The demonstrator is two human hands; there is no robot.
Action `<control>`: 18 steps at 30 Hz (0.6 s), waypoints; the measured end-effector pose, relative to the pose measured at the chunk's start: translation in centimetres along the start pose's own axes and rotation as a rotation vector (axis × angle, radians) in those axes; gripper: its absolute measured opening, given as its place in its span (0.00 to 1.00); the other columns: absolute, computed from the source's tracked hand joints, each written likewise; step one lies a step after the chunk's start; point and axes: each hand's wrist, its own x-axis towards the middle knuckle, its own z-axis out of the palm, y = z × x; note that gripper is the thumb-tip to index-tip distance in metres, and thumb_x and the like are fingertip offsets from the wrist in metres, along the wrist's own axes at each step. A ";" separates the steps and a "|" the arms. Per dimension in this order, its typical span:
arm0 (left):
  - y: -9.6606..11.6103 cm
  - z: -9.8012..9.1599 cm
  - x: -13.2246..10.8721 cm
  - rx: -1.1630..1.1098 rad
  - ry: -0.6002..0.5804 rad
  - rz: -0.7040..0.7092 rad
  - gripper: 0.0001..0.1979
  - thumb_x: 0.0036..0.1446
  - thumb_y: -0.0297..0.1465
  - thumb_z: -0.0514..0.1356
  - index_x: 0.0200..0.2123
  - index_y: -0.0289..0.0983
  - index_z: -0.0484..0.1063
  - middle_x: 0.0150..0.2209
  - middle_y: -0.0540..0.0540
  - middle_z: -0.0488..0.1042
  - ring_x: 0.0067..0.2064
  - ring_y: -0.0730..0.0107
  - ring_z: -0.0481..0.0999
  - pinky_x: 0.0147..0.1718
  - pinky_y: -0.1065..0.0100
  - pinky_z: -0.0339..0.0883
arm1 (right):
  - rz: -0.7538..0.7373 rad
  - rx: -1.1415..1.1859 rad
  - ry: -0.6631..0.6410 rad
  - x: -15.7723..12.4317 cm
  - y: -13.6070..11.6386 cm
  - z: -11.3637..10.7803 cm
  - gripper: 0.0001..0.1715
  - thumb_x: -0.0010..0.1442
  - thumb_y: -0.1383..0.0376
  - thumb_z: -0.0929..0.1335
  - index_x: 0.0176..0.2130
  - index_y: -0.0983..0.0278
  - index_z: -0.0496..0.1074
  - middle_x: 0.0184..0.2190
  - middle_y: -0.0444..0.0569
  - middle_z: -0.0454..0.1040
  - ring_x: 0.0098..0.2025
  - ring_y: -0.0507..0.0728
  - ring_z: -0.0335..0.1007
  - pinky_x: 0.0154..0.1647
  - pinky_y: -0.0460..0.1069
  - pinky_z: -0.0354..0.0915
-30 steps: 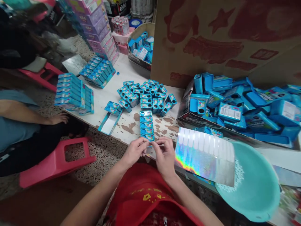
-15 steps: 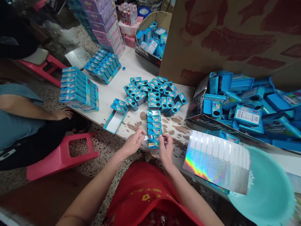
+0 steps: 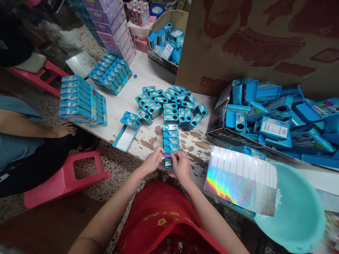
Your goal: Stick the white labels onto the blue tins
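Observation:
A row of small blue candy boxes [image 3: 171, 141] runs away from the table's near edge. Stretched over the row's near end is a narrow shiny sticker [image 3: 166, 155], pinched at its left end by my left hand [image 3: 153, 161]. On the other side, my right hand [image 3: 181, 165] has its thumb and fingertips closed at the sticker's right end. Just below them, the nearest box [image 3: 168, 163] carries a shiny strip across its top. To the right lies a silvery rainbow sticker sheet [image 3: 241, 180], partly over a turquoise basin [image 3: 296, 208].
Loose blue boxes with dark holes [image 3: 171, 106] cluster behind the row. An open tray [image 3: 125, 139] and a packed display [image 3: 83, 102] stand left. A carton [image 3: 219, 121] heaped with blue boxes is right. A co-worker's hand [image 3: 65, 130] rests by the pink stool [image 3: 63, 176].
My right fingers have moved left and closed on the sticker's free end. The sticker now lies across the row between both hands. The view has shifted slightly.

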 end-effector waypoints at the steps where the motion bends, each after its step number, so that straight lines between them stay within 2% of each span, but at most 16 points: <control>1: -0.1 0.0 0.2 -0.008 -0.016 0.000 0.06 0.57 0.32 0.47 0.37 0.40 0.58 0.21 0.56 0.62 0.25 0.70 0.63 0.28 0.70 0.54 | -0.023 -0.070 0.002 0.0 0.0 -0.1 0.12 0.57 0.59 0.64 0.27 0.61 0.71 0.27 0.47 0.69 0.32 0.56 0.64 0.32 0.48 0.57; 8: -0.9 0.1 1.0 -0.078 -0.052 0.031 0.06 0.57 0.35 0.47 0.37 0.40 0.56 0.21 0.56 0.61 0.25 0.71 0.61 0.27 0.70 0.54 | 0.013 -0.283 0.028 0.3 -0.5 -0.1 0.08 0.57 0.63 0.66 0.28 0.61 0.73 0.29 0.47 0.71 0.34 0.56 0.64 0.31 0.48 0.54; 13: -2.1 -0.2 1.8 -0.157 -0.108 0.006 0.09 0.57 0.38 0.48 0.37 0.39 0.55 0.20 0.57 0.60 0.24 0.73 0.60 0.26 0.71 0.55 | 0.086 -0.270 -0.004 0.6 -0.7 -0.2 0.09 0.56 0.63 0.67 0.26 0.60 0.74 0.27 0.44 0.71 0.35 0.55 0.65 0.32 0.46 0.54; 18: -2.0 -0.1 2.0 -0.255 -0.131 -0.040 0.12 0.54 0.41 0.52 0.36 0.39 0.56 0.20 0.58 0.61 0.22 0.75 0.61 0.23 0.73 0.55 | 0.118 -0.276 -0.026 0.9 -0.6 -0.5 0.09 0.54 0.62 0.67 0.24 0.59 0.74 0.26 0.45 0.71 0.35 0.55 0.65 0.31 0.46 0.55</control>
